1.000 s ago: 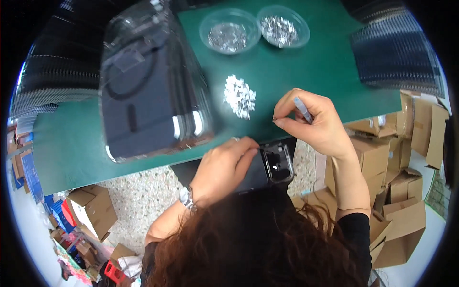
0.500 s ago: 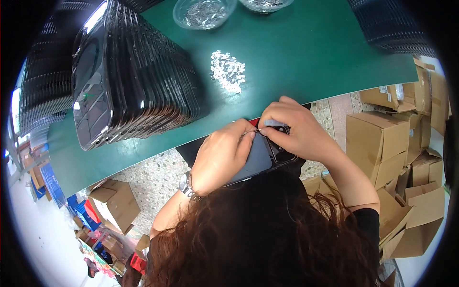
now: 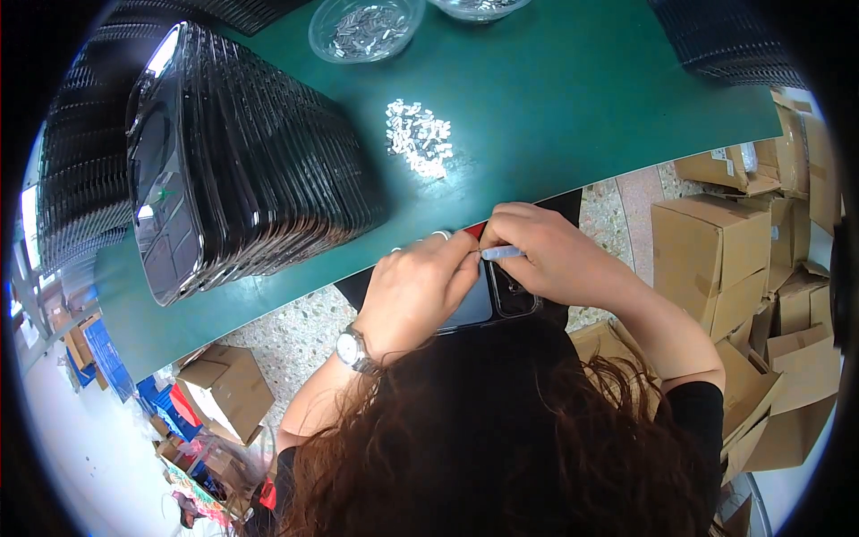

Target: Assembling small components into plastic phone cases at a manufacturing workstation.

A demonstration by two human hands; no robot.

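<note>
A phone case (image 3: 472, 310) with a dark panel and a camera cutout lies over my lap, at the front edge of the green table. My left hand (image 3: 413, 285), wearing rings, is closed at the far edge of this case, its thumb and fingers pinched together. My right hand (image 3: 557, 257) is closed round a short, pale translucent stick (image 3: 503, 253), whose end points at the left fingertips. Whatever tiny part lies between the fingertips is hidden. Something red (image 3: 473, 230) peeks out behind the fingers.
A tall stack of dark phone cases (image 3: 268, 170) stands on the green table (image 3: 555, 98) at left, with more stacks behind. Beyond my hands lies a pile of small shiny pieces (image 3: 419, 141). Clear bowls (image 3: 317, 45) sit farther back. Cardboard boxes (image 3: 684, 255) fill the right floor.
The right hand has shifted slightly left and down, and the stick has come closer to the left fingertips. The dark strand seen earlier between the fingertips no longer shows. The view has shifted slightly.
</note>
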